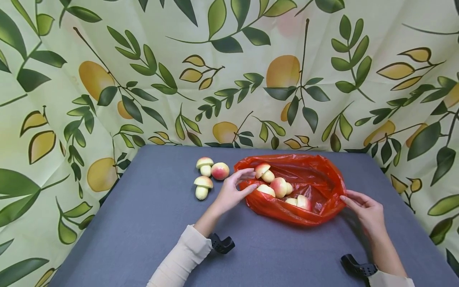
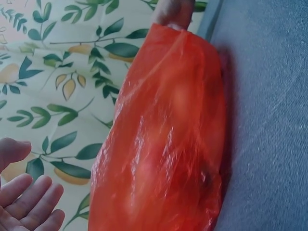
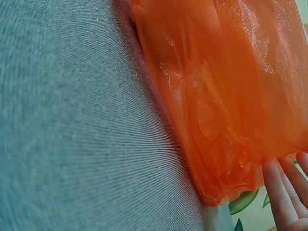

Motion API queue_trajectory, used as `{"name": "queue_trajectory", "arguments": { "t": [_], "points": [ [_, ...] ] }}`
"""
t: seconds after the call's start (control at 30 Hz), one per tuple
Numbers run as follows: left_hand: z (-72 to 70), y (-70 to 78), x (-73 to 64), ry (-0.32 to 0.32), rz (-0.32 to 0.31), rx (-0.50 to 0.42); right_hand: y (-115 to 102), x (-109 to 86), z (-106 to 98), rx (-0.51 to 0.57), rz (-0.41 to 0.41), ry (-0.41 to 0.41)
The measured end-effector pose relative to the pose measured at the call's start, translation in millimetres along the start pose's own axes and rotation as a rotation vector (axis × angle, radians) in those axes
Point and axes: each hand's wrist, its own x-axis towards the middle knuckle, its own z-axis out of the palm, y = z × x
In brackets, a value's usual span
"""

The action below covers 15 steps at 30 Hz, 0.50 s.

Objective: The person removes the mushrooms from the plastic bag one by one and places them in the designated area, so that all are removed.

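Note:
A red plastic bag (image 1: 294, 217) lies with its mouth open on the grey table, and several toy mushrooms (image 1: 279, 187) with red-and-cream caps are inside it. My right hand (image 1: 367, 211) pinches the bag's rim at its right side; the right wrist view shows its fingers (image 3: 275, 185) against the plastic. Over the bag's left rim is my left hand (image 1: 233, 191), thumb and fingers apart, close to a mushroom (image 1: 263, 172) at the bag's left edge. In the left wrist view that hand (image 2: 29, 202) has loosely bent fingers and nothing in them.
Left of the bag, a mushroom (image 1: 204, 166) and another mushroom (image 1: 203, 187) stand on the table (image 1: 150, 223). A third mushroom (image 1: 220, 171) lies beside them, its red cap showing. A leaf-patterned cloth (image 1: 229, 79) hangs behind the table and along its sides.

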Motion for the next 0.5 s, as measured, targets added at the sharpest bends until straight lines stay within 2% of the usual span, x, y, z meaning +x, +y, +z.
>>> {"name": "queue_trajectory", "arguments": {
  "t": [0.5],
  "points": [
    [-11.7,0.9,0.1,0.024,-0.034,0.036,-2,0.5,0,-0.009,-0.003,-0.027]
  ]
}}
